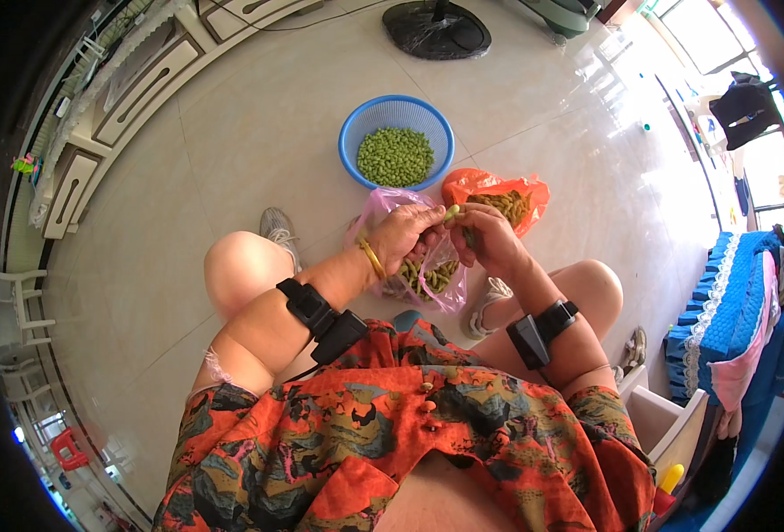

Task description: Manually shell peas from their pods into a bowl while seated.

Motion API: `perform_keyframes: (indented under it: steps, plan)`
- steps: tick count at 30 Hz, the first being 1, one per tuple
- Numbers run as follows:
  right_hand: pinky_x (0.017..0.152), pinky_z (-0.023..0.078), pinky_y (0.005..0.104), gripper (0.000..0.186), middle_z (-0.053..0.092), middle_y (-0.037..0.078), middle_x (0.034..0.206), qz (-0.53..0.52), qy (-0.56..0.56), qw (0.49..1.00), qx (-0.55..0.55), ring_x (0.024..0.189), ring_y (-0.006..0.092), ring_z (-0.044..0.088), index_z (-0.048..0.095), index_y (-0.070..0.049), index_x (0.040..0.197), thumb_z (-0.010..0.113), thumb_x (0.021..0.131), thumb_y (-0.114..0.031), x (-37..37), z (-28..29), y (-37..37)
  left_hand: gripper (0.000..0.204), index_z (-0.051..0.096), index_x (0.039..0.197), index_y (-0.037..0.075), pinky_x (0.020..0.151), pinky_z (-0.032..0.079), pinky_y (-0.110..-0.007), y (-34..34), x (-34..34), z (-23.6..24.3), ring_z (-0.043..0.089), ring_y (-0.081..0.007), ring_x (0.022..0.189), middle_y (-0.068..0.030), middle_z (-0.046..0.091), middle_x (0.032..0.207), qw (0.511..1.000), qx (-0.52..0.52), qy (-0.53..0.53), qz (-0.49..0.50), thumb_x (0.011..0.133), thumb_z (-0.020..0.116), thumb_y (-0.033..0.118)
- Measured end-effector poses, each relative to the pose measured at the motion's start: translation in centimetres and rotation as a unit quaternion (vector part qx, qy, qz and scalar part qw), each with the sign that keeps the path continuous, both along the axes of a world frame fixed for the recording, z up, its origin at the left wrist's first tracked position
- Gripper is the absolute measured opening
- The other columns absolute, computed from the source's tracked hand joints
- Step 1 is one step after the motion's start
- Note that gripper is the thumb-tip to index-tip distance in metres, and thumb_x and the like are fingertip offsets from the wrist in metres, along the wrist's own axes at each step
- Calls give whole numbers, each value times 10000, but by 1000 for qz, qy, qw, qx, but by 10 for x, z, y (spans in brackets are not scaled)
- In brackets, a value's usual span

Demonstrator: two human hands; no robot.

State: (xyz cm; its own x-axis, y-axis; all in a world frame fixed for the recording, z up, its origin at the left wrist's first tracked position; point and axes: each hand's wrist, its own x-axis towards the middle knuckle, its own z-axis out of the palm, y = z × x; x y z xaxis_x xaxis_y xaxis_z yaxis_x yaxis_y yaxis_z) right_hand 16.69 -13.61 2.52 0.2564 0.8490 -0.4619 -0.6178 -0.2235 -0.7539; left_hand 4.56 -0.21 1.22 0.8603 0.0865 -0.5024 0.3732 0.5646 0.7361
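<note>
My left hand (402, 236), with a gold bangle at the wrist, and my right hand (491, 238) meet in front of me. Between their fingertips they pinch a light green soybean pod (451, 213). Something darker green shows under the right fingers, partly hidden. Just below the hands, a pink plastic bag (370, 213) lies open with green pods (432, 277) inside. Beyond it stands a blue mesh basket (348, 160) holding many shelled green beans (395, 157). To the right of the basket, an orange plastic bag (534, 191) contains brownish-green pods or husks (504, 206).
The tiled floor (259, 115) spreads around. My knees flank the bags. Farther off are a black round stand base (437, 31), a drawer cabinet (144, 97) at left, and an open drawer (666, 412) and blue quilted cover (729, 310) at right.
</note>
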Motion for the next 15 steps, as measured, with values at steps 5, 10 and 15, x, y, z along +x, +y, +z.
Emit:
perform_keyframes:
  steps: [5, 10, 15]
  plan:
    - [372, 366, 215, 193, 511, 54, 585, 20, -32, 999, -22, 405, 115, 447, 557, 0, 810, 438, 852, -146, 1, -4, -1, 268, 549, 762, 106, 386, 260, -147, -3, 2, 1, 349, -10, 452, 59, 447, 604, 1000, 6, 9, -7, 859, 560, 355]
    - [368, 370, 217, 193, 515, 56, 581, 26, -29, 999, -16, 397, 119, 453, 556, 2, 803, 435, 847, -141, -1, -2, -1, 275, 549, 750, 109, 389, 255, -147, -3, 0, 5, 341, -3, 455, 67, 433, 596, 1000, 21, 13, -11, 854, 567, 363]
    - [358, 368, 219, 194, 512, 57, 564, 25, -29, 999, -28, 375, 121, 447, 554, 2, 793, 431, 843, -139, -2, -4, -1, 294, 553, 763, 105, 400, 250, -152, -7, 0, 7, 338, -5, 474, 68, 424, 592, 999, 47, 1, -21, 861, 550, 382]
